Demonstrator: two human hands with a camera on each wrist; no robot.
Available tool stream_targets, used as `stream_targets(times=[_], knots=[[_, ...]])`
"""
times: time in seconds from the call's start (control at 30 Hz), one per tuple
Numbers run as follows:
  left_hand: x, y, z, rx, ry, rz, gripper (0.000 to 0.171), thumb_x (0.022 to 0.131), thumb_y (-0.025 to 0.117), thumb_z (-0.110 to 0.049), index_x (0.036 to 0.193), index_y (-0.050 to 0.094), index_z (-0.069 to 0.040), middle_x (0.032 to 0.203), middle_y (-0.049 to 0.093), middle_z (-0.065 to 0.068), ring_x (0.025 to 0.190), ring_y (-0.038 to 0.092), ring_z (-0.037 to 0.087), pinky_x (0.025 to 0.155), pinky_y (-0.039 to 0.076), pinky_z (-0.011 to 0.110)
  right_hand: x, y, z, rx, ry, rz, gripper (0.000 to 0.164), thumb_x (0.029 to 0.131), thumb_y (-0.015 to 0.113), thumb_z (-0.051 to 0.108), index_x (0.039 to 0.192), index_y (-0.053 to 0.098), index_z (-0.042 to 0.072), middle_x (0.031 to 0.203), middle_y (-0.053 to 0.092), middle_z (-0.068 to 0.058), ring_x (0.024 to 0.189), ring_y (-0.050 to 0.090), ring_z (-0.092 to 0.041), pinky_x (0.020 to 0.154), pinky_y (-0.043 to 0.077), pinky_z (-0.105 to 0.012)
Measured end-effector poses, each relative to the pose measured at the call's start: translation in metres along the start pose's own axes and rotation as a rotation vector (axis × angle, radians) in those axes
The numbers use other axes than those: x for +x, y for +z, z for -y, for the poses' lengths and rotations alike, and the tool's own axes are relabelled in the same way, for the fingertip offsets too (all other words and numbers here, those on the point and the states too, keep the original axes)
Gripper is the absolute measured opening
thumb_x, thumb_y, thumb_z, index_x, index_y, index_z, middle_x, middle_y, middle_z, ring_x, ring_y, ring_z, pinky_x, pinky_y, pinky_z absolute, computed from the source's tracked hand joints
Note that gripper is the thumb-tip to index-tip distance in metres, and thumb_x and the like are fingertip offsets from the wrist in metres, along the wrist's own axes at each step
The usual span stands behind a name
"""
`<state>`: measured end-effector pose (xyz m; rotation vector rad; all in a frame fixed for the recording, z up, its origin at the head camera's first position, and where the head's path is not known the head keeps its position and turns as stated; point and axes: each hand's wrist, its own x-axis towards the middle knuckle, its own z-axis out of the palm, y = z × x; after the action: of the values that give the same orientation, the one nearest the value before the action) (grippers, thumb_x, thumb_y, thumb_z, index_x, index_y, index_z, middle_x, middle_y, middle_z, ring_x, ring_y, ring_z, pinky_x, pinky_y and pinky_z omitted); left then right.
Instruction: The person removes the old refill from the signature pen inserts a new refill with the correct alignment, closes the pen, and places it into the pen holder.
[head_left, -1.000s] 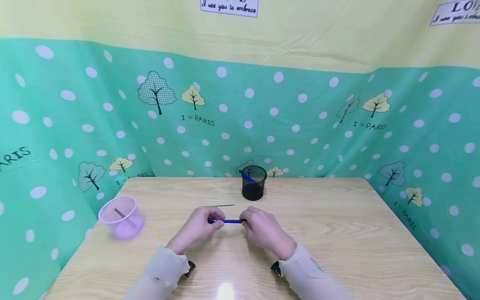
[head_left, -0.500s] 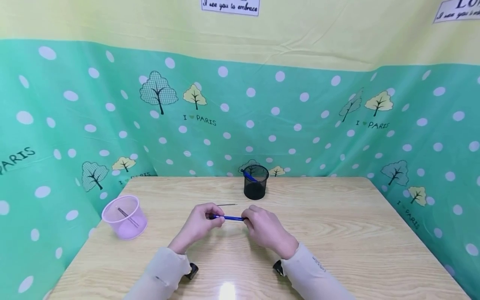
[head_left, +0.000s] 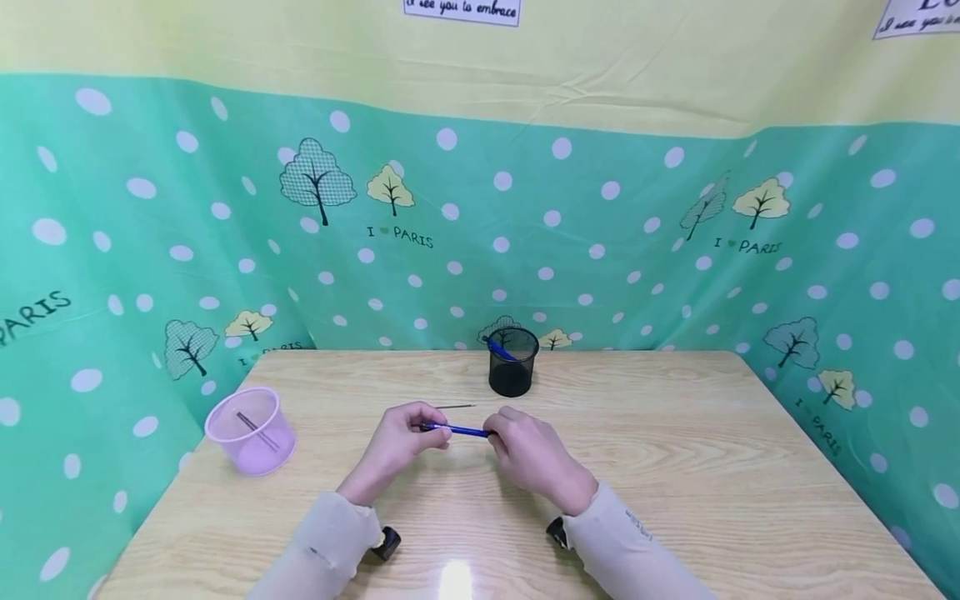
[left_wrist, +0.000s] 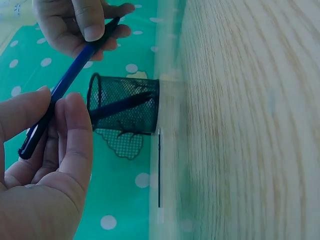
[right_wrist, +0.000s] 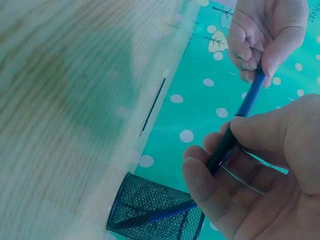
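Observation:
A blue pen (head_left: 468, 431) with dark ends is held crosswise over the table between both hands. My left hand (head_left: 399, 440) pinches its left end between thumb and fingers. In the left wrist view, that pen's dark end (left_wrist: 31, 142) pokes out below the left fingers. My right hand (head_left: 534, 454) pinches the other end, a dark grip section (right_wrist: 224, 150) in the right wrist view, with thumb and curled fingers. On the table beyond the hands lies a thin dark pen refill (head_left: 456, 407), its near-left end behind the left hand in the head view.
A black mesh pen cup (head_left: 512, 379) with another blue pen (head_left: 499, 348) leaning inside stands at the back of the wooden table (head_left: 660, 433). To the left is a pink basket (head_left: 258, 454) holding thin dark sticks (head_left: 255, 427). A patterned curtain (head_left: 420, 275) hangs behind.
Both hands have risen slightly with the pen, which has gone from level to a slight slant, left end higher in the head view. The grips stay on it. The head view has shifted a little.

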<state>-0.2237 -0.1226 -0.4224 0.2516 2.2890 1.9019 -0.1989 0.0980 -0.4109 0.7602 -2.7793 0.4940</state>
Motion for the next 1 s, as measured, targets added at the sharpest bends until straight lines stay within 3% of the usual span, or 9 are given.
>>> stream_targets(times=[0.23, 0.43, 0.73, 1.0], knots=[[0.001, 0.004, -0.001, -0.049, 0.009, -0.079, 0.017, 0.076, 0.077, 0.001, 0.09, 0.067, -0.001, 0.083, 0.068, 0.009, 0.073, 0.064, 0.021, 0.063, 0.051, 0.031, 0.001, 0.0, 0.001, 0.013, 0.012, 0.014, 0.011, 0.092, 0.061, 0.012, 0.101, 0.068, 0.014, 0.084, 0.057, 0.007, 0.071, 0.052, -0.005, 0.063, 0.049, -0.024], [0.002, 0.006, 0.0, -0.129, 0.035, -0.083, 0.021, 0.075, 0.078, 0.0, 0.092, 0.066, 0.0, 0.087, 0.068, 0.011, 0.077, 0.066, 0.021, 0.076, 0.055, 0.042, 0.001, 0.001, 0.0, 0.018, 0.009, 0.008, 0.011, 0.093, 0.061, 0.012, 0.101, 0.068, 0.014, 0.083, 0.056, 0.008, 0.07, 0.051, -0.005, 0.062, 0.048, -0.023], [0.001, 0.01, -0.004, -0.284, 0.025, -0.086, 0.026, 0.076, 0.074, 0.008, 0.098, 0.059, 0.007, 0.092, 0.069, 0.017, 0.081, 0.067, 0.023, 0.075, 0.056, 0.036, 0.001, 0.0, 0.0, 0.017, 0.009, 0.002, 0.01, 0.093, 0.061, 0.012, 0.099, 0.068, 0.014, 0.082, 0.055, 0.009, 0.069, 0.05, -0.005, 0.06, 0.047, -0.023], [-0.001, 0.01, -0.004, -0.319, 0.007, -0.089, 0.022, 0.08, 0.073, 0.003, 0.097, 0.06, 0.007, 0.095, 0.069, 0.017, 0.08, 0.069, 0.026, 0.078, 0.055, 0.036, 0.002, 0.0, 0.001, 0.016, 0.006, -0.006, 0.01, 0.092, 0.061, 0.012, 0.099, 0.067, 0.014, 0.082, 0.055, 0.009, 0.07, 0.051, -0.005, 0.06, 0.047, -0.023]])
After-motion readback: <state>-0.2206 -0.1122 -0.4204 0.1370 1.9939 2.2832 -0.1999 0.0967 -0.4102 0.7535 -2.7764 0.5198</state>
